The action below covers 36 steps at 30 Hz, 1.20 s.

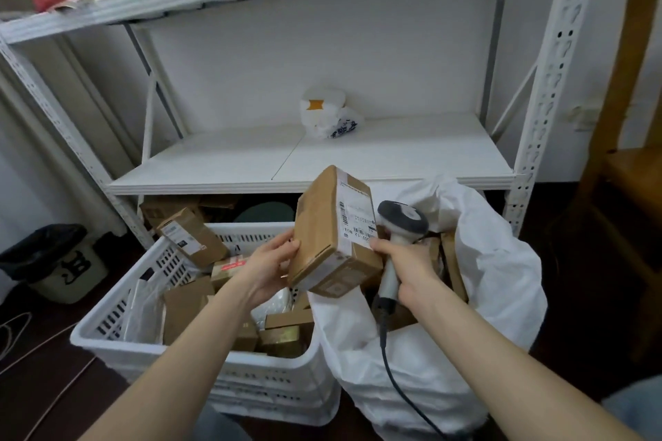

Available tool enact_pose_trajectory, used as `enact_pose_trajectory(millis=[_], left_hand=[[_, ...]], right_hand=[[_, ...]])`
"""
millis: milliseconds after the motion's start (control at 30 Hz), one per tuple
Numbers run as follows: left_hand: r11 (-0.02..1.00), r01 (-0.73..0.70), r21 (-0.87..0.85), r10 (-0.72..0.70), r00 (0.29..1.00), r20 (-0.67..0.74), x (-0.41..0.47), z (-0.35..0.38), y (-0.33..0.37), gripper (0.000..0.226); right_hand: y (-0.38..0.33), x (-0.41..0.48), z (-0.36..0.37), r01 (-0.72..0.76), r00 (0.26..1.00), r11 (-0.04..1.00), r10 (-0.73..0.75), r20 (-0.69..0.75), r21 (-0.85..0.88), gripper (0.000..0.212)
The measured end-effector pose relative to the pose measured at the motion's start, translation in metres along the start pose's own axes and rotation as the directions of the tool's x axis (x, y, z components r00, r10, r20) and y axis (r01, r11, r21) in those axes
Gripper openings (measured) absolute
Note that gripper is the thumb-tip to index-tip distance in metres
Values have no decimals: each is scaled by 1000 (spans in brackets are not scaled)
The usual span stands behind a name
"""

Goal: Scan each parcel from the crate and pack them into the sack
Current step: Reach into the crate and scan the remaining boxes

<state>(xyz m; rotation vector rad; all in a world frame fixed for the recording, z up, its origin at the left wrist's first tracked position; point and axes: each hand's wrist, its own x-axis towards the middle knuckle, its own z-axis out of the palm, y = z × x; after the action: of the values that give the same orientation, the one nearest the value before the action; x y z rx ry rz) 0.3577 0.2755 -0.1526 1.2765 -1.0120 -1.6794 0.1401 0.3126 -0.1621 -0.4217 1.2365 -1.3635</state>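
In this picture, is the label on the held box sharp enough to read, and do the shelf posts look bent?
Head view: the label on the box is soft, its small print unreadable; head view: the shelf posts lean and bow outward, a wide-angle effect; head view: light is flat, the floor at lower right nearly black.

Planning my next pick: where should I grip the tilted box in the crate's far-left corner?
Likely take the tilted box by its raised upper end, across its narrow sides, from above: it juts over the crate rim, while the lower end sits among other parcels.
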Motion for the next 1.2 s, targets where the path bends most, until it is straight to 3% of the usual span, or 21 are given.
enact_pose_trajectory(millis=[100, 167, 233, 400, 467, 633, 767, 1000, 1200], left_hand=[[986, -18, 166, 22, 1000, -21, 5, -1, 6, 52], [964, 34, 265, -27, 999, -28, 5, 6, 10, 75], [934, 87, 347, -88, 996, -15, 6, 13, 11, 83], [948, 154, 277, -170, 985, 35, 7, 26, -6, 42], [960, 147, 237, -155, 988, 15, 10, 29, -19, 33], [944, 3, 331, 18, 998, -60, 31, 15, -47, 70], [943, -39, 331, 62, 996, -60, 40, 3, -65, 87], [975, -89, 202, 99, 994, -40, 45, 6, -77, 71], [977, -96, 189, 108, 993, -52, 48, 3, -79, 73]], right_hand=[[-3, 1, 3, 89, 996, 995, -90, -5, -34, 19], [-3, -1, 5, 161, 987, 985, -160, 16, -69, 21], [-1, -2, 7, 210, 977, 972, -211, 4, -108, 27], [8, 2, -2, 214, 974, 962, -223, -38, -172, 39], [13, 4, -7, 181, 981, 960, -191, -29, -212, 33], [16, -13, -21, 29, 999, 984, -34, -24, -173, 10], [24, -43, -36, -17, 999, 961, 24, 24, -276, 16], [53, -72, -43, -80, 994, 964, 96, 54, -254, 17], [59, -77, -48, -81, 995, 953, 95, 34, -290, 16]])
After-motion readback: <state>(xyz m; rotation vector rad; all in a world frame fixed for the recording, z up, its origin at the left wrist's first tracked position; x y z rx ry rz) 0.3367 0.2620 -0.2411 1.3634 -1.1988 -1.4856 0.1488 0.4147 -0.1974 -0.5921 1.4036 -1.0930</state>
